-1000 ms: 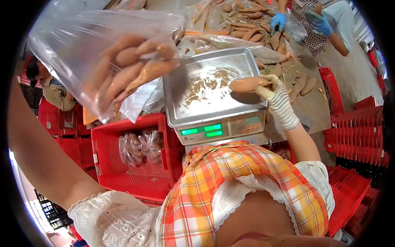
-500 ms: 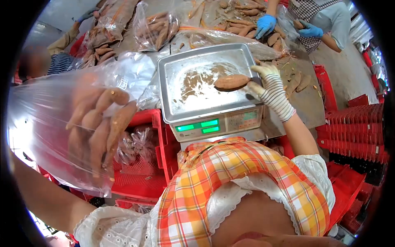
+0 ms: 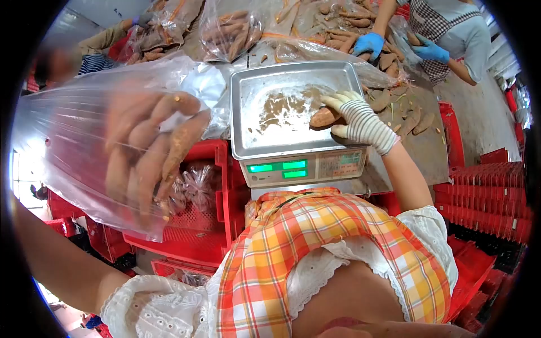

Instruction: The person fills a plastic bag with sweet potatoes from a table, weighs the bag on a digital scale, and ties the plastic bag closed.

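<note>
My right hand (image 3: 358, 121), in a striped white glove, is wrapped over the right end of a sweet potato (image 3: 324, 118). That sweet potato lies on the metal tray (image 3: 270, 151) of a weighing scale, whose green displays (image 3: 277, 168) are lit. Dirt marks the middle of the tray. At the left hangs a clear plastic bag (image 3: 67, 163) with several sweet potatoes (image 3: 149, 146) in it. My left forearm (image 3: 62, 259) reaches past the left edge of the view beside the bag, and the hand itself is out of sight.
A red crate (image 3: 186, 239) holding bagged goods stands below the bag. Across the table, a person in blue gloves (image 3: 369, 45) handles sweet potatoes; another person is at the far left. Loose sweet potatoes (image 3: 414, 121) lie right of the scale. Red crates (image 3: 479, 191) are stacked at right.
My right hand has moved from the sweet potato's tip to cover more of it. The bag hangs higher and further right in the view, and the whole scene has shifted slightly right.
</note>
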Motion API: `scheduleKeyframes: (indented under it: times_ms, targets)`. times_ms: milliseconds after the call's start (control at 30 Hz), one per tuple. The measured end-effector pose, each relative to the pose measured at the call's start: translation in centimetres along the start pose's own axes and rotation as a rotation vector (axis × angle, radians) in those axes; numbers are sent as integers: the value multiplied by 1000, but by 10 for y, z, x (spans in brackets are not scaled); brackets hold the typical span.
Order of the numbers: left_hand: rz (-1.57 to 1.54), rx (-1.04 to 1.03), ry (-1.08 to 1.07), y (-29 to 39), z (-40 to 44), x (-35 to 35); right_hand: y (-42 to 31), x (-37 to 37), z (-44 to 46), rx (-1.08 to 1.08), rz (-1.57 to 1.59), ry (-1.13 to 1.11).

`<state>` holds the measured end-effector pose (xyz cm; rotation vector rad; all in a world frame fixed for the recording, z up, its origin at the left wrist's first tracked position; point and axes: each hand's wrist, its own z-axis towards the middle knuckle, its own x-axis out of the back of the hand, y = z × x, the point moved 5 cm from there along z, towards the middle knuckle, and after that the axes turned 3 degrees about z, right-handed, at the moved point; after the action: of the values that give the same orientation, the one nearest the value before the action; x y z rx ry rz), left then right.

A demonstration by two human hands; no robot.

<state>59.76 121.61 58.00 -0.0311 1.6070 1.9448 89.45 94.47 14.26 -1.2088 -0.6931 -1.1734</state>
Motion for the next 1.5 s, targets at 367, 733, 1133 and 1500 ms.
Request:
scheduleKeyframes:
  times_ms: [367,733,1133,1500]
  targets:
    - [457,-300,-392,-59,4,-41,13,19,1,-444,837,218]
    - [142,-32,-452,-117,-3,-85,-116,175,106,259,1329,180]
    - [1177,-673,-558,-141,15,-80,-117,161,130,195,1406,161]
    - [606,-470,-395,-71,20,-75,-5,-2,-21,-361,560,-264]
